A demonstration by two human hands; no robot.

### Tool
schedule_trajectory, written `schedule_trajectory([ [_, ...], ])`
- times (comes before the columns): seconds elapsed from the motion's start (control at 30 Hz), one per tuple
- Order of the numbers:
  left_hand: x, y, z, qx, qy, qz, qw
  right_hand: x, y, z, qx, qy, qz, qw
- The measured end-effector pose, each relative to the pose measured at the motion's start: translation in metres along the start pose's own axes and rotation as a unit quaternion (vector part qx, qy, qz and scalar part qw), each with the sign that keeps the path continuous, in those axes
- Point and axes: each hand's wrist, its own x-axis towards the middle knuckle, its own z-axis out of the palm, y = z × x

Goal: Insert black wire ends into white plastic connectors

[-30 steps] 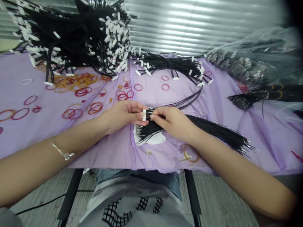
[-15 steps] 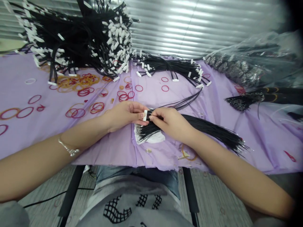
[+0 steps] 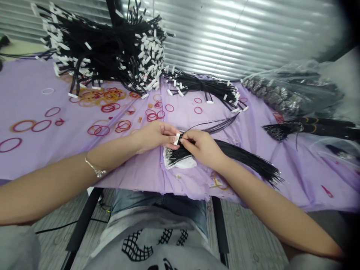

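Left hand (image 3: 156, 135): pinching white connector (image 3: 177, 139), fingers together.
Right hand (image 3: 202, 148): clamped on black wires (image 3: 239, 157), just beside it.
Connector markings: too small to read.

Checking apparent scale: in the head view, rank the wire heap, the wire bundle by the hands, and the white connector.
Largest first: wire heap, wire bundle, white connector. The heap looks largest despite lying farther away.

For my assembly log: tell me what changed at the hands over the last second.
The left hand moved the white connector rightward, nearer the right hand, and tilted it slightly. Nothing was let go. The right hand still pinches the black wires, which lie as before over the white paper.
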Motion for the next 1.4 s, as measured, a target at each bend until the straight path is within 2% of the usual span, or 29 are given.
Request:
schedule_trajectory([
  [0.27,0.001,-0.001,-0.001,0.01,-0.014,-0.001,1.0,0.0,0.002,-0.002,-0.012,-0.014,-0.042,0.999],
  [0.37,0.0,0.001,-0.001,-0.015,-0.002,-0.005,1.0,-0.004,0.002,-0.011,-0.078,0.048,-0.069,0.993],
  [0.43,0.0,0.002,-0.002,-0.046,0.002,-0.005,0.999,-0.008,0.003,-0.019,-0.098,0.081,-0.125,0.984],
  [0.47,0.001,0.002,-0.003,-0.059,0.001,-0.007,0.998,-0.01,0.003,-0.022,-0.095,0.063,-0.164,0.98],
  [0.53,0.002,0.002,-0.006,-0.071,-0.002,-0.01,0.997,-0.012,0.003,-0.026,-0.086,-0.041,-0.241,0.966],
  [0.6,0.002,0.002,-0.007,-0.07,0.0,-0.013,0.997,-0.013,0.003,-0.026,-0.089,-0.142,-0.277,0.946],
  [0.67,0.002,0.002,-0.008,-0.068,0.005,-0.011,0.998,-0.013,0.001,-0.023,-0.096,-0.169,-0.264,0.945],
  [0.83,0.001,0.002,-0.006,-0.062,0.005,-0.014,0.998,-0.014,-0.003,-0.022,-0.075,-0.152,-0.2,0.965],
  [0.97,0.0,0.003,-0.005,-0.047,0.006,-0.014,0.999,-0.013,-0.003,-0.025,-0.087,-0.173,-0.194,0.962],
  [1.07,0.0,0.004,-0.004,-0.044,0.013,-0.008,0.999,-0.013,-0.002,-0.026,-0.068,-0.164,-0.194,0.965],
  [1.2,-0.001,0.003,-0.004,-0.048,0.005,-0.009,0.999,-0.013,-0.004,-0.024,-0.002,-0.11,-0.186,0.976],
  [1.33,-0.001,0.002,-0.003,-0.046,0.002,-0.009,0.999,-0.013,-0.001,-0.015,-0.008,0.022,-0.13,0.991],
  [1.4,-0.002,0.003,-0.003,-0.041,0.008,-0.014,0.999,-0.012,0.003,-0.011,-0.017,0.057,-0.09,0.994],
])
